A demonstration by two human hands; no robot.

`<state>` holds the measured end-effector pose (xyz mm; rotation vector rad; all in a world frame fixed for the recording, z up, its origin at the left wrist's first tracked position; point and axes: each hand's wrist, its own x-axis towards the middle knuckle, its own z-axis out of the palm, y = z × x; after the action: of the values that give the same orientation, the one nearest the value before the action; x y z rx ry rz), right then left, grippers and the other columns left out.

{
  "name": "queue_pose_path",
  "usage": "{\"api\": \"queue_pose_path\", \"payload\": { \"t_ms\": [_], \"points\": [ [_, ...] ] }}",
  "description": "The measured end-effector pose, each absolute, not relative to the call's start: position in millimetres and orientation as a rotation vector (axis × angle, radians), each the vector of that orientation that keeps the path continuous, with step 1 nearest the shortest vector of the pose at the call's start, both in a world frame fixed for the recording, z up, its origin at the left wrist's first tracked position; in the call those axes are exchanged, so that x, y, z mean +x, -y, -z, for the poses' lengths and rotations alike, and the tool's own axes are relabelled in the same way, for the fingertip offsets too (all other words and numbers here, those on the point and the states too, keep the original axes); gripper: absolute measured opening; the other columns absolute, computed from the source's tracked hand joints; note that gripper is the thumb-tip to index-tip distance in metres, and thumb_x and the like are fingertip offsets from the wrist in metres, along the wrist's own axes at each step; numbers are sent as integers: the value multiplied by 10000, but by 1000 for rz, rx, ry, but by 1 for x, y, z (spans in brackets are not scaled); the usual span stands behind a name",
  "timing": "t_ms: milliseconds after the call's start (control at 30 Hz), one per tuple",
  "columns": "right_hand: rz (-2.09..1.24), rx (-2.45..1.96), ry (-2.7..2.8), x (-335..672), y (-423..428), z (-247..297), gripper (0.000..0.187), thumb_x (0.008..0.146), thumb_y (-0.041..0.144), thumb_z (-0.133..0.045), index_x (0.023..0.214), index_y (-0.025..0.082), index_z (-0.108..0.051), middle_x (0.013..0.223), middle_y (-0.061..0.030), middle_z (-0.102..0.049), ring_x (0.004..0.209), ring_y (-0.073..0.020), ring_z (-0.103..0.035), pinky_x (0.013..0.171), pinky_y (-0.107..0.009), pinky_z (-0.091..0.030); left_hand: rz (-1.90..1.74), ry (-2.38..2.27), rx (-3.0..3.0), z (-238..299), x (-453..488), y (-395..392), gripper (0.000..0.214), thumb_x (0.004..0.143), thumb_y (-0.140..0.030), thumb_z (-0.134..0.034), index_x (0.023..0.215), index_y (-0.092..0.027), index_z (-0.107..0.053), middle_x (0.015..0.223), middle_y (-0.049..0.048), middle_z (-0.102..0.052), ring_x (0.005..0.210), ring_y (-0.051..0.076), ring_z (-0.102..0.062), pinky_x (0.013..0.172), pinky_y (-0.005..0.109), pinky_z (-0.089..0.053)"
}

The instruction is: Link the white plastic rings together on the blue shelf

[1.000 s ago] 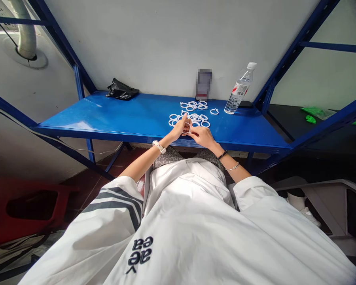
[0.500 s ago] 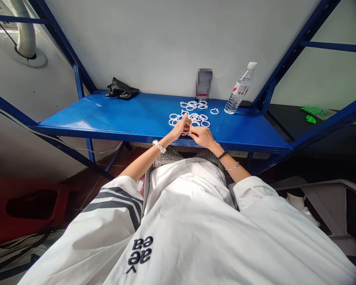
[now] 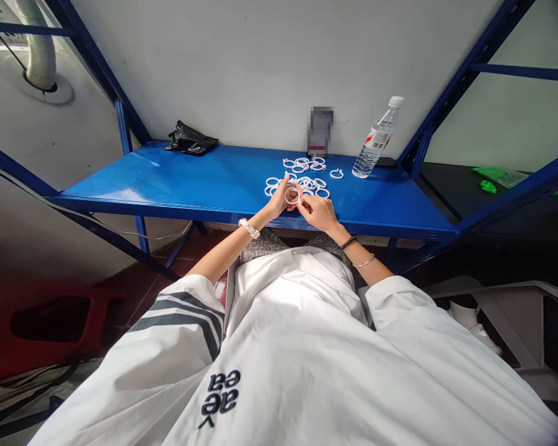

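Over the near edge of the blue table, a white plastic ring point(image 3: 286, 199) is held up between my two hands, its round opening facing me. My right hand point(image 3: 320, 212) pinches it at its lower right side with thumb and forefinger. Around the ring's left side curls my left hand point(image 3: 275, 203), thumb raised and fingers partly behind it; the exact contact is hard to make out. Just beyond my hands lies a pile of similar white rings point(image 3: 322, 193), partly hidden by my fingers. Farther back is a smaller group of white rings point(image 3: 301, 168), with a single ring point(image 3: 336, 174) to its right.
A water bottle point(image 3: 374, 141) stands on the right of the blue table point(image 3: 204, 186), a dark flat object point(image 3: 385, 163) behind it. A blurred upright object point(image 3: 320, 131) leans by the wall. At the back left lies a black plastic bag point(image 3: 191, 139). Blue frame posts point(image 3: 124, 127) flank the table.
Both hands have lifted the ring slightly, and it now faces me more fully. My right fingers have moved up a little with it. The rings on the table lie as before.
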<state>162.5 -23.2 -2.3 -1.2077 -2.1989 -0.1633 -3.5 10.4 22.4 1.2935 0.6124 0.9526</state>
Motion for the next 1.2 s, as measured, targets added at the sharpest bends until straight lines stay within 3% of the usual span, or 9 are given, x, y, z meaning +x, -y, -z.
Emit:
{"api": "queue_pose_path", "payload": {
  "t_ms": [233,433,567,767,867,1000,1100,1200],
  "points": [
    [128,-1360,2064,160,24,0,250,1015,355,-503,944,196,-681,713,-57,-693,714,-224,-649,621,-288,-337,-987,-621,1219,-24,0,-9,517,1015,-625,-491,827,-159,-613,543,-36,-468,433,76,-434,405,179,-319],
    [24,-1401,1988,163,19,0,230,1006,358,-520,989,196,-683,703,-60,-692,700,-241,-651,633,-293,-363,-981,-622,1274,-19,-2,-12,368,1055,-480,-481,1003,-148,-632,571,-35,-496,481,92,-492,445,186,-344],
    [-38,-1348,1959,166,16,-1,234,1011,373,-518,1032,200,-674,731,-62,-691,717,-246,-630,659,-314,-419,-996,-661,1330,-15,-2,-15,295,1057,-433,-502,996,-162,-603,587,-40,-481,509,97,-498,487,204,-352],
    [40,-1345,1943,190,4,-12,246,1010,320,-497,1131,184,-662,1142,-158,-695,1100,-309,-616,961,-428,-512,-1006,-730,1318,-19,-1,-12,244,1070,-378,-489,1110,-152,-573,618,-42,-497,552,111,-543,548,225,-409],
    [60,-1496,1890,213,-12,-13,354,1013,282,-454,1296,155,-625,1351,-188,-633,1298,-337,-539,1124,-496,-446,-993,-743,1335,-21,-2,-9,310,1070,-331,-492,1314,-143,-527,652,-34,-542,598,119,-587,581,232,-442],
    [-10,-1735,1863,232,-35,-8,547,1005,277,-446,1518,88,-458,1577,-223,-470,1473,-367,-407,1221,-548,-357,-1004,-719,1351,-18,-3,-9,523,1025,-335,-587,1488,-173,-407,721,-31,-581,714,140,-649,617,232,-459],
    [-77,-1826,1885,235,-50,-5,612,1007,271,-406,1593,100,-356,1667,-214,-362,1554,-378,-294,1239,-611,-311,-979,-673,1379,-16,-5,-11,491,1008,-306,-594,1459,-175,-451,749,-22,-591,760,145,-658,631,234,-460],
    [-137,-1905,1914,233,-61,-5,611,1005,252,-378,1602,124,-343,1658,-220,-383,1534,-406,-320,1215,-685,-287,-960,-653,1396,-15,-5,-12,394,990,-311,-607,1348,-163,-535,750,-17,-589,765,142,-648,622,229,-449]
  ]
}}
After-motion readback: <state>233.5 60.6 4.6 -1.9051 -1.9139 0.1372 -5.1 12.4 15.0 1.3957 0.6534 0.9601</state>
